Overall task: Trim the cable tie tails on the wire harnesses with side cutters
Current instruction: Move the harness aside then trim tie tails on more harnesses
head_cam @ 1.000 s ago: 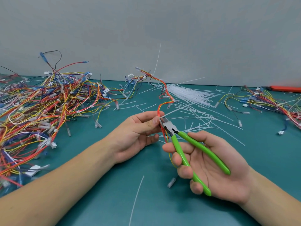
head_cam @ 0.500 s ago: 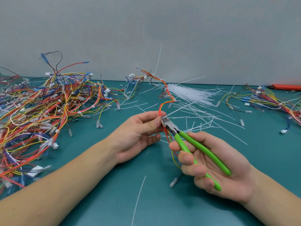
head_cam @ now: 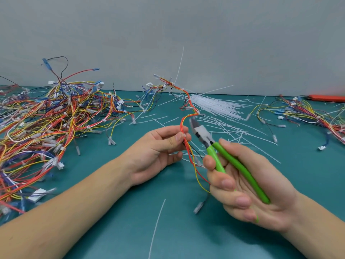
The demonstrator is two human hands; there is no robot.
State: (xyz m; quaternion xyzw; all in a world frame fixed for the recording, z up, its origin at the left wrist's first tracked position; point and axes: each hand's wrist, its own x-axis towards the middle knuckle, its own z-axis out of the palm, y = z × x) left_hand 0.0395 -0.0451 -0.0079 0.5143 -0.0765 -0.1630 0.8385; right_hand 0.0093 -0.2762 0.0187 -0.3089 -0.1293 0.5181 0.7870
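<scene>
My left hand (head_cam: 158,150) pinches a red, orange and yellow wire harness (head_cam: 186,109) at a white cable tie head (head_cam: 184,135). The harness rises from my fingers toward the back wall, where a long white tie tail (head_cam: 180,66) sticks up from it. My right hand (head_cam: 242,186) grips the green-handled side cutters (head_cam: 220,156), fingers curled round both handles. The blurred metal jaws (head_cam: 196,128) point up and left, a little to the right of the pinched tie and apart from it.
A big heap of coloured harnesses (head_cam: 46,128) fills the left of the teal table (head_cam: 112,230). A bundle of white cable ties (head_cam: 214,106) and cut tails lie behind my hands. More harnesses (head_cam: 308,114) and an orange tool (head_cam: 328,98) sit at the far right. One loose tail (head_cam: 158,221) lies near me.
The cutter jaws have pulled away from the tie at my left fingertips, up and to the right. My right hand has lifted with the cutters. My left hand keeps its pinch.
</scene>
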